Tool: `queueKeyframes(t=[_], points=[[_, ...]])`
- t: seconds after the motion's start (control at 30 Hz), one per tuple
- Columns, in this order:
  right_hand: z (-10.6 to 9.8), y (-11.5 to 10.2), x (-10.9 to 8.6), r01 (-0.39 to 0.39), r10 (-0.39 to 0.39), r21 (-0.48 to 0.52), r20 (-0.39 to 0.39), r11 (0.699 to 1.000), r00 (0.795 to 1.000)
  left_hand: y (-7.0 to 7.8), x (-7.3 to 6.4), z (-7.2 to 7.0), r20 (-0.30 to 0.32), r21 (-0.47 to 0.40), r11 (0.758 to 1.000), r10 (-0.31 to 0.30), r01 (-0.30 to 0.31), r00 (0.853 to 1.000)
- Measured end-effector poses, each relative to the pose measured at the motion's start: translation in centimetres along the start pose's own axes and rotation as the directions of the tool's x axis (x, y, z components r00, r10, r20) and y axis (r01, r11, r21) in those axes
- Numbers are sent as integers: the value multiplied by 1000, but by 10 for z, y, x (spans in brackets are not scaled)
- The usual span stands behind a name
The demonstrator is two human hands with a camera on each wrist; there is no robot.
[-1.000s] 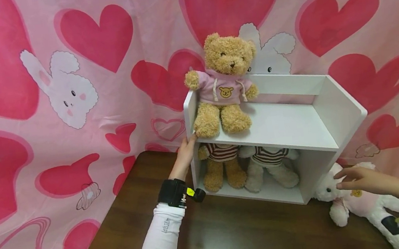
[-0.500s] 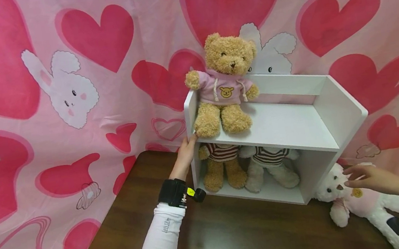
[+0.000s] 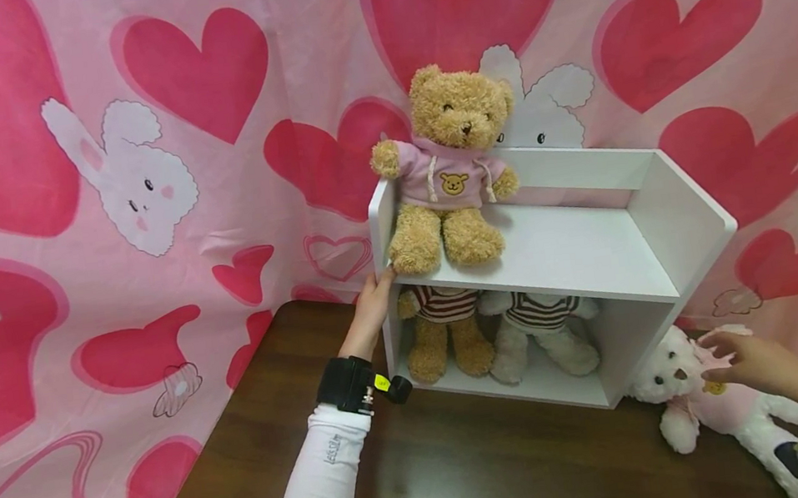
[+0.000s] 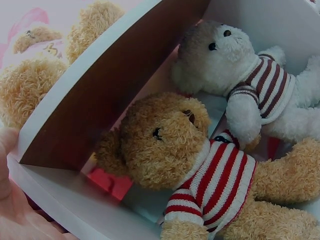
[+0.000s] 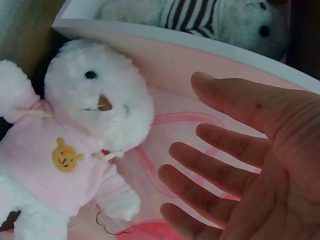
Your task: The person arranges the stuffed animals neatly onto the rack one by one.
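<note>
My left hand (image 3: 373,303) grips the left side panel of a white two-tier shelf (image 3: 582,258), thumb at the front edge and fingers along the outside. Above it, a tan teddy bear in a pink hoodie (image 3: 451,175) sits on the upper tier. My right hand (image 5: 260,165), fingers spread and holding nothing, is over a white teddy bear in a pink top (image 5: 95,100). That bear lies on the table beside the shelf's right side. In the right wrist view a gap shows between the fingers and the bear.
The lower tier holds a brown teddy bear in a red-striped sweater (image 4: 215,180) and a white teddy bear in a dark-striped sweater (image 4: 270,90). A dark wooden table (image 3: 474,475) carries the shelf. A pink heart-print cloth (image 3: 208,181) hangs behind.
My right hand has shifted right, from in front of the white bear's face towards its far side, uncovering more of the face. My left hand stays on the shelf panel.
</note>
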State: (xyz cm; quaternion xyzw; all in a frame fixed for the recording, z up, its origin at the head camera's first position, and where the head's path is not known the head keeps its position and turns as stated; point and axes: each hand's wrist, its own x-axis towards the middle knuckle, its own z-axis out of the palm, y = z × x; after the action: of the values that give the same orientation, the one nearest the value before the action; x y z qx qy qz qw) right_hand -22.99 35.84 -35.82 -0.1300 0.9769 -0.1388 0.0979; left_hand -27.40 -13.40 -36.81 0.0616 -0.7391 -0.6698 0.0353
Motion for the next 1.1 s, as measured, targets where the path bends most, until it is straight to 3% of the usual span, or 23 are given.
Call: queueKeyframes(t=[0.43,0.77,1.1], points=[[17,21,7,-40,38,-47,-46,998,998,0,-1,1,-8,8,1000,6,-6,1000],[33,36,12,-3,-7,-61,-153,998,988,1,0,1,-17,7,1000,1,-1,1000],[47,51,19,-57,46,-67,-154,996,987,0,0,1,-16,-5,1000,16,-16,1000]])
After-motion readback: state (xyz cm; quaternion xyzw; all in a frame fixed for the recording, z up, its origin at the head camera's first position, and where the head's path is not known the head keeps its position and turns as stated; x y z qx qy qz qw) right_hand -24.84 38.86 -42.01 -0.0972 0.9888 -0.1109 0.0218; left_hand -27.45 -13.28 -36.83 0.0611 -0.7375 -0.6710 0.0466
